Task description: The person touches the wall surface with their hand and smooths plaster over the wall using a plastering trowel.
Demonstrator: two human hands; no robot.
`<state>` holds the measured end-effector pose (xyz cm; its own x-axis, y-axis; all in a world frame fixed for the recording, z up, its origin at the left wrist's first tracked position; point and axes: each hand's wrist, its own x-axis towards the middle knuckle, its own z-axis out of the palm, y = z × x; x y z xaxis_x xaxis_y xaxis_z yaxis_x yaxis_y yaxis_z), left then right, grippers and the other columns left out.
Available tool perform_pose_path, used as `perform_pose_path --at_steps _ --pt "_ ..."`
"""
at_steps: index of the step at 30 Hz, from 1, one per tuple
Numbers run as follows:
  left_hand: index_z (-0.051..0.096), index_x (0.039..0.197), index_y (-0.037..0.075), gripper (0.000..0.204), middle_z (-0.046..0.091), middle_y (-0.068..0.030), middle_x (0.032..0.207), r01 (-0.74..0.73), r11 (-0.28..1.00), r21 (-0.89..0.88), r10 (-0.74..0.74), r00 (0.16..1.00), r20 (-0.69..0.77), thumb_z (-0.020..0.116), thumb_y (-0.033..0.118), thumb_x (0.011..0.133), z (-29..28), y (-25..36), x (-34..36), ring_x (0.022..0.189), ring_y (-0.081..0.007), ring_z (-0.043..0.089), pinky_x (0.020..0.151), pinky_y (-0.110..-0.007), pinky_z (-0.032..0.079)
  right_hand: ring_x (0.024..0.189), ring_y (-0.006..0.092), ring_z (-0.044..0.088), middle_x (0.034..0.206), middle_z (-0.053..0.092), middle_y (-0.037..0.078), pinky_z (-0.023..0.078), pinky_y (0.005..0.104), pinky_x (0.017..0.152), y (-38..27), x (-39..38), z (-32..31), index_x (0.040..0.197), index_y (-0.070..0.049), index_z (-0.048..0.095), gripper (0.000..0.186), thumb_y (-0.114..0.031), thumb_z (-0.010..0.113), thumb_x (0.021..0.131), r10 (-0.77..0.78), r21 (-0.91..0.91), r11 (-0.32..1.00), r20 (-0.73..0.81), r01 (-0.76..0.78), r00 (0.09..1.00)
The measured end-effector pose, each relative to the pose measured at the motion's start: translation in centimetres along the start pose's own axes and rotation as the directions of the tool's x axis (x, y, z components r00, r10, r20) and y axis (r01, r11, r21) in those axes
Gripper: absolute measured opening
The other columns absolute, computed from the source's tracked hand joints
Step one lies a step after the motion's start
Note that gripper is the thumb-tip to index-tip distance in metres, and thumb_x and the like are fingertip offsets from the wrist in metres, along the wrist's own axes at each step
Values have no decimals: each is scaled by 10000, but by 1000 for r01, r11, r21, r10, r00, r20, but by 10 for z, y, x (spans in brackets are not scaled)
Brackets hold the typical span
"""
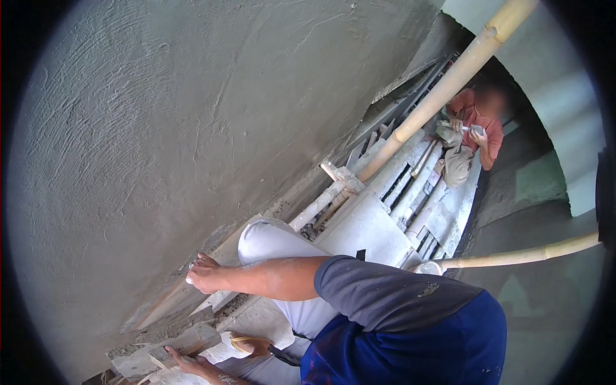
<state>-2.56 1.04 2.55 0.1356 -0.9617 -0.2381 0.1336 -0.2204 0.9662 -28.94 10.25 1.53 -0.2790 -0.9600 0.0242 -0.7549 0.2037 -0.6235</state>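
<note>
My right hand (203, 276) is in front of the grey plastered wall (167, 109), fingers loosely bent and apart, nothing visible in them; its forearm crosses above my white-clad leg (269, 244). My left hand (187, 361), low in the view, grips the edge of a grey, mortar-coated board (141, 362); its exact shape is unclear. A sandalled foot (256, 346) rests beside it on the dusty planks.
A scaffold of pale boards (362, 228) and poles runs along the wall. An upright bamboo pole (449, 83) slants across the view, another (513, 255) lies to the right. Farther along, a co-worker in a salmon shirt (486, 131) sits holding a small pale tool.
</note>
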Motion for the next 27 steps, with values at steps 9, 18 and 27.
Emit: perform_pose_path --at_steps 9,18,27 --pt "568 1215 -56 637 545 -190 1251 7 1000 14 -7 1000 -12 779 306 735 -13 -9 17 1073 -298 561 911 -454 480 993 337 633 918 679 178 328 549 1016 -4 2 -10 869 -73 691 183 -63 580 725 48 -13 999 103 -46 994" --pt "569 1225 -55 635 563 -189 1236 -6 998 63 8 999 -38 761 322 753 -16 -13 16 1054 -295 574 889 -436 496 1038 340 617 992 667 194 298 557 1055 -4 -1 -10 898 -61 688 194 -64 584 734 82 20 996 108 -85 991" --pt "591 1198 -49 621 547 -186 1259 3 1000 29 -3 1000 -31 766 341 747 -20 -9 16 1104 -290 546 926 -437 459 1043 345 614 991 668 197 297 563 1057 -8 1 -13 899 -52 691 206 -49 589 720 69 29 997 144 -74 987"
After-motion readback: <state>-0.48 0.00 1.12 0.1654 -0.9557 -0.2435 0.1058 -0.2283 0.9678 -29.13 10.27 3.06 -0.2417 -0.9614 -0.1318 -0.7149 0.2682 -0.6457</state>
